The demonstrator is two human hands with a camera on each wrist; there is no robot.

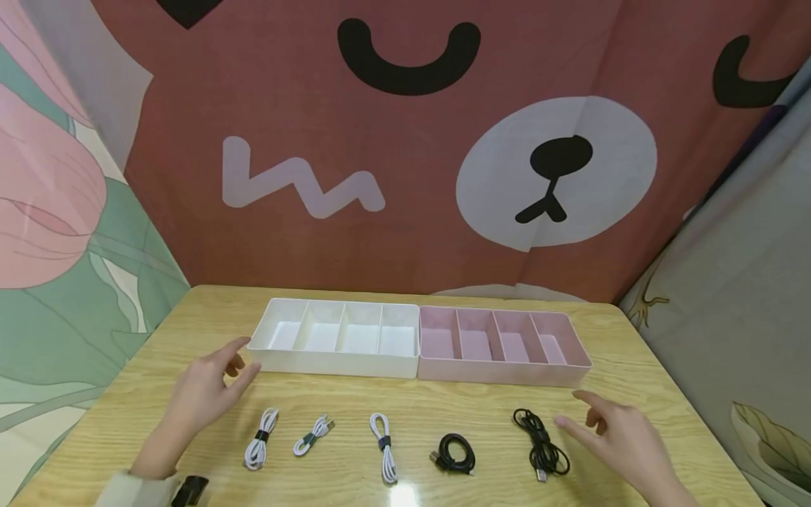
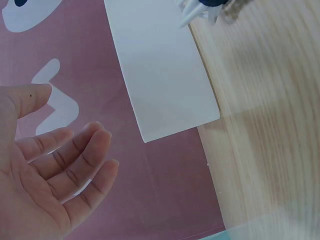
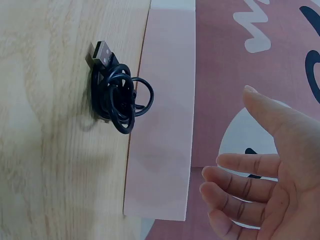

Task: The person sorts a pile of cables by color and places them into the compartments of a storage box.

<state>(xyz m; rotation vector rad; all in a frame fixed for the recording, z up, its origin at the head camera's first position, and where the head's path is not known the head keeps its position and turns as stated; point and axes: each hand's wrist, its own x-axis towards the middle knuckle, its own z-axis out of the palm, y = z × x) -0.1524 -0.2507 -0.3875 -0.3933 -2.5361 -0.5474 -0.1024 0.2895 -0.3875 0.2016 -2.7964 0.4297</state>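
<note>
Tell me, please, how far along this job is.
Looks done: the white tray and pink tray stand end to end. In hand: nothing, the left hand and right hand both empty. Probably left: storing all five cables, lying on the table outside the trays.

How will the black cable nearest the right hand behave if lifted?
The black cable is probably floppy: its thin cord curves into loops. Those loops could snag or sag, as some stick out from the bundle. Its metal plug might swing, since it juts from the near end.
</note>
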